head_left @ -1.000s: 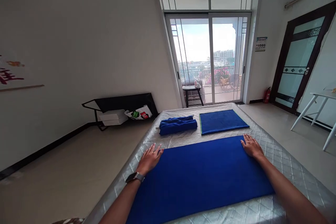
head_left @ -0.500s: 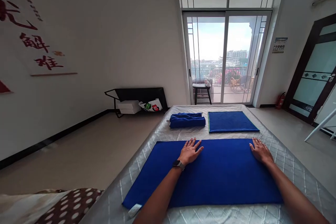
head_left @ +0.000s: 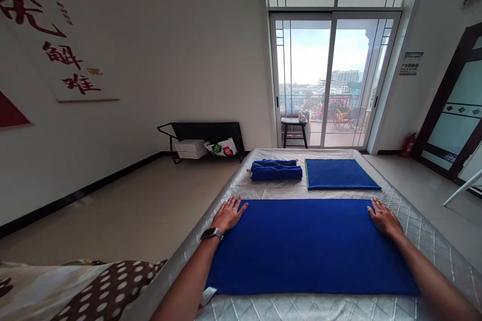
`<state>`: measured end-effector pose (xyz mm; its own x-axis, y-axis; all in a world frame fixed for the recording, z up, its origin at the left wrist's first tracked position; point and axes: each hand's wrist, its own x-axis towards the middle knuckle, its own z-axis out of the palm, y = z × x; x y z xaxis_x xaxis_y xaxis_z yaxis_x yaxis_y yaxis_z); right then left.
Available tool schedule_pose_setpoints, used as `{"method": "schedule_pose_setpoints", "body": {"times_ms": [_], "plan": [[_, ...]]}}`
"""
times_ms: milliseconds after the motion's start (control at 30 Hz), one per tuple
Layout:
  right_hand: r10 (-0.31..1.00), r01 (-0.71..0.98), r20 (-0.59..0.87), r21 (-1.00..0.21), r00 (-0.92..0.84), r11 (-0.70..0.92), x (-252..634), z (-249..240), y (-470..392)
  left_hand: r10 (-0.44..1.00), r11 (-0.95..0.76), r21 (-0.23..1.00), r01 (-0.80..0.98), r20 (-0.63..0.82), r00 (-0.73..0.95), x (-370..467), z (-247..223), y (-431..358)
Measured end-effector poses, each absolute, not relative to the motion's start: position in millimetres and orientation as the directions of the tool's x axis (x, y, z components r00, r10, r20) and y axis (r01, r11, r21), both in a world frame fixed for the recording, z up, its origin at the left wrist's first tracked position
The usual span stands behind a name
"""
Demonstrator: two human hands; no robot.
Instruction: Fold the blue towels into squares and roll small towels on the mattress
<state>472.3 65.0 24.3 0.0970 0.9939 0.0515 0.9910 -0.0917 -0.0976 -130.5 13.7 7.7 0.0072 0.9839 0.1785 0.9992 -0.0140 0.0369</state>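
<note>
A blue cloth [head_left: 309, 246] lies spread flat on the silver quilted mattress [head_left: 286, 308]. My left hand [head_left: 228, 214], with a watch on its wrist, rests on the cloth's far left corner, fingers spread. At the far right corner my right hand [head_left: 384, 216] lies flat with its fingers stretched out. Neither hand holds anything. A white tag [head_left: 208, 295] pokes out by the cloth's near left corner, partly behind my left forearm. Beyond the cloth are rolled blue cloths [head_left: 276, 172] and, to their right, a flat blue cloth [head_left: 341, 174] with a green edge.
Bedding with brown polka dots [head_left: 116, 286] lies at the lower left. A black bench [head_left: 207, 131] with white boxes [head_left: 189, 149] stands by the wall. Past the mattress are a stool [head_left: 294, 122] and glass doors. A fire extinguisher [head_left: 408, 145] stands at the right.
My left hand has slid left across the cloth, from its upper middle to the far left corner. My right hand stays at the right corner. The view has turned slightly left.
</note>
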Motion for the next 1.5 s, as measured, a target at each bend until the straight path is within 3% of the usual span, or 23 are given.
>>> {"method": "schedule_pose_setpoints", "body": {"times_ms": [200, 400, 500, 633, 833, 1000, 1167, 1367, 1500], "plan": [[0.993, 0.989, 0.037, -0.096, 0.114, -0.110, 468.8, 30.5, 61.4, 0.954, 0.167, 0.158, 0.973, 0.223, -0.200, -56.8, 34.5, 24.2], [0.995, 0.991, 0.044, -0.109, 0.088, -0.083, 469.3, 31.2, 61.4, 0.961, -0.239, 0.207, 0.949, 0.192, 0.200, 76.8, 21.5, 15.1], [0.995, 0.990, 0.031, -0.109, 0.090, -0.086, 468.9, 31.9, 61.3, 0.951, -0.305, 0.240, 0.922, 0.137, 0.279, 102.8, 13.4, 4.9], [0.996, 0.991, 0.041, -0.117, 0.077, -0.071, 470.1, 29.9, 62.4, 0.975, -0.217, 0.212, 0.953, 0.094, 0.202, 67.7, 11.8, -5.3], [0.995, 0.988, 0.055, -0.133, 0.082, -0.075, 470.6, 27.5, 63.1, 0.995, -0.051, 0.062, 0.997, 0.091, 0.045, -62.2, -3.1, -51.0], [0.995, 0.988, 0.028, -0.128, 0.094, -0.089, 464.8, 35.8, 58.2, 0.987, -0.058, 0.014, 0.998, 0.148, 0.056, -139.6, -20.4, -108.1], [0.994, 0.992, 0.024, -0.064, 0.108, -0.106, 463.7, 40.3, 54.6, 0.976, -0.099, 0.024, 0.995, 0.196, 0.093, -145.9, -24.3, -125.6], [0.979, 0.994, 0.206, 0.108, 0.003, -0.026, 425.6, 64.3, 47.7, 0.963, -0.094, 0.054, 0.994, 0.260, 0.077, -139.5, -31.7, -118.9], [0.970, 0.993, 0.208, 0.014, -0.122, 0.121, 311.2, 87.7, 13.5, 0.966, -0.048, 0.102, 0.994, 0.256, 0.020, -134.2, -31.8, -118.3]]}}
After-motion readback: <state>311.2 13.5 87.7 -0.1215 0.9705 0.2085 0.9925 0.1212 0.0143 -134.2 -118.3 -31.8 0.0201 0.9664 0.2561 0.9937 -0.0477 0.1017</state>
